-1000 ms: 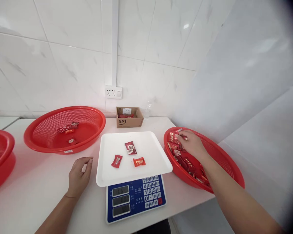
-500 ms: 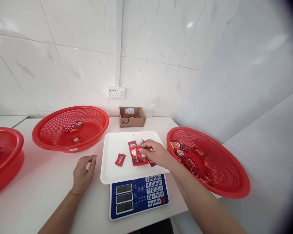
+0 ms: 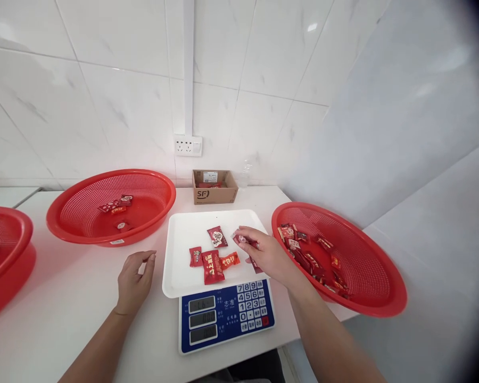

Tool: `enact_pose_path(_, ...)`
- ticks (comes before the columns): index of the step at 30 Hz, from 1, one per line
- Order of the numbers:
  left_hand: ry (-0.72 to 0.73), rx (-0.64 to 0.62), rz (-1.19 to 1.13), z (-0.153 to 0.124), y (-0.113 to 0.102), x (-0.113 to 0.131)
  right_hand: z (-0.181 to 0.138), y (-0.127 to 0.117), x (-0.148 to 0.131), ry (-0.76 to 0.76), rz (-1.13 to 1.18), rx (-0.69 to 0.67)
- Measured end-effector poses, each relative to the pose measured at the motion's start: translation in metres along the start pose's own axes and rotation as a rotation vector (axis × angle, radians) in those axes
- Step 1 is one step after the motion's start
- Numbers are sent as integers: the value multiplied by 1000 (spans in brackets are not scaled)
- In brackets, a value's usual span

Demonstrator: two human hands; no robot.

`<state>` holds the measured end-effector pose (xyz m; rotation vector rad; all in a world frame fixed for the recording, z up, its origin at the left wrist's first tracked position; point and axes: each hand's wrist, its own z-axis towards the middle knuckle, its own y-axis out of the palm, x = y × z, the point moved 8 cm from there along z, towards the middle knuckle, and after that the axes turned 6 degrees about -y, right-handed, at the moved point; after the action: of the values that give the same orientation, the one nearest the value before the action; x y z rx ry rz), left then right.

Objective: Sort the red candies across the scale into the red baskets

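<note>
My right hand (image 3: 269,258) is over the right side of the white tray (image 3: 179,226), its fingers closed on a small dark red snack packet (image 3: 242,238) with pale dots. Partly under that hand lies another red packet (image 3: 255,266). Flat on the tray are a dark red packet with a white patch (image 3: 217,237), a small red packet (image 3: 195,257), a larger red packet with gold characters (image 3: 213,267) and an orange-red packet (image 3: 230,260). My left hand (image 3: 135,279) rests at the table left of the tray, fingers loosely curled with nothing visible in them.
The tray sits on a blue scale (image 3: 231,332) with keys and displays. Red perforated baskets with packets stand to the right (image 3: 367,266), back left (image 3: 159,213) and far left (image 3: 11,266). A cardboard box (image 3: 219,197) with red packets is behind the tray, below a wall socket (image 3: 188,145).
The larger red packet has left my right hand and lies on the tray. My right hand has shifted slightly right and now grips the dotted packet. My left hand stays about where it was.
</note>
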<state>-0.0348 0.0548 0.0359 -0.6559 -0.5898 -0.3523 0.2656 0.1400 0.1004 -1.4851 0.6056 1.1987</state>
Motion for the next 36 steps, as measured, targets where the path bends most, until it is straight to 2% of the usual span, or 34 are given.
enact_pose_path(4,-13,6,-2,0,0,-2,-2,-7,4,-8,6,63)
enact_pose_path(8,-45,13,9,1,-2,-4,-14,-27,-1,-75,39,234)
enact_pose_path(12,-143,74,12,4,-14,-4,-37,-44,10,-43,129,368)
enact_pose_path(15,-171,103,-2,7,-29,10,-58,-51,27,1,173,388)
enact_pose_path(17,-122,65,-9,10,-36,32,-73,-55,40,35,196,390)
enact_pose_path(19,2,-57,-6,13,-33,64,-85,-57,54,74,222,395)
enact_pose_path(21,190,-252,-6,12,-19,103,-94,-58,63,96,243,391)
enact_pose_path(23,360,-481,18,6,4,135,-97,-56,67,94,254,374)
enact_pose_path(25,451,-711,84,0,31,153,-98,-55,67,80,257,363)
enact_pose_path(27,481,-903,154,-3,57,158,-99,-54,66,66,261,362)
enact_pose_path(30,472,-1096,214,-4,87,155,-102,-55,71,71,274,359)
enact_pose_path(33,448,-1195,255,-3,107,148,-106,-57,79,95,283,362)
enact_pose_path(36,483,-1197,264,1,118,151,-107,-58,83,104,296,355)
